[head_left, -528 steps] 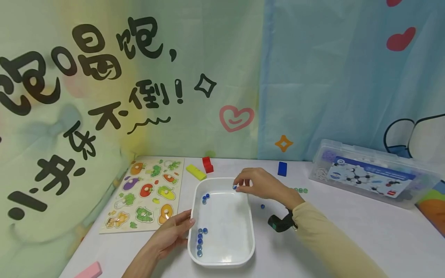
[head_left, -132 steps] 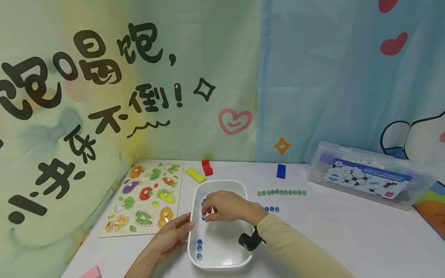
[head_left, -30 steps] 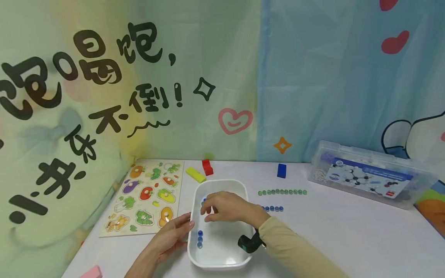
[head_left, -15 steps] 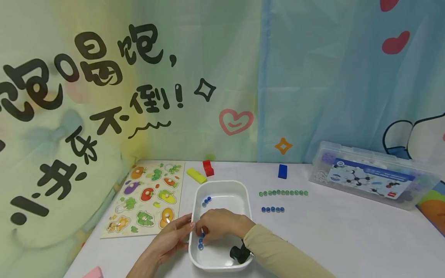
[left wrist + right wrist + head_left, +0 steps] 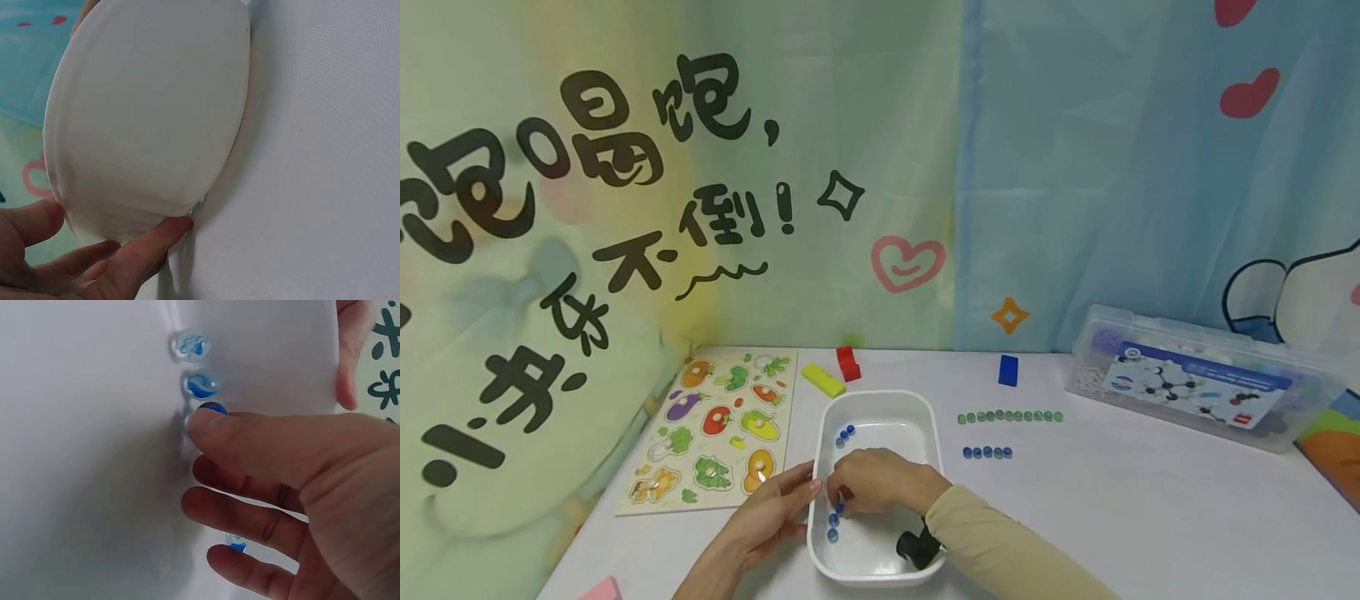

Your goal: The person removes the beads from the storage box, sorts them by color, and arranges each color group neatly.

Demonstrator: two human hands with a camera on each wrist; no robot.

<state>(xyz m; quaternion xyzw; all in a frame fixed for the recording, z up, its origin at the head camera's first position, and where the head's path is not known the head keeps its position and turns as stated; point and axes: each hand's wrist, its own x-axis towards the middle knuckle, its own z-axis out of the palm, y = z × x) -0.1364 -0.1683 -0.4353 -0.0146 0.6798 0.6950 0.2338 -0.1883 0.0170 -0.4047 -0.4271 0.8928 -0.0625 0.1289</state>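
A white rectangular tray (image 5: pixel 895 437) lies before me. My left hand (image 5: pixel 769 510) grips its left side, thumb at the rim and fingers low on the outer wall, as the left wrist view shows. My right hand (image 5: pixel 880 482) reaches down into the tray. In the right wrist view its thumb tip partly covers a dark blue marble (image 5: pixel 213 407); whether thumb and index finger pinch it I cannot tell. Two clear marbles with blue swirls, one a marble (image 5: pixel 201 384), sit beside it along the wall. Three more marbles (image 5: pixel 846 435) lie farther up the tray.
Right of the tray stand a row of blue marbles (image 5: pixel 987 452) and a longer row of green pieces (image 5: pixel 1007 416). Farther back are yellow (image 5: pixel 823 380), red (image 5: pixel 848 364) and blue (image 5: pixel 1008 371) blocks. A vegetable puzzle board (image 5: pixel 715 450) and a clear box (image 5: pixel 1195 379) flank them.
Over the longer span, the blue and green rows on the table grew while marbles in the tray became fewer. Within the last second, my right hand moved nearer within the tray; the left kept its grip.
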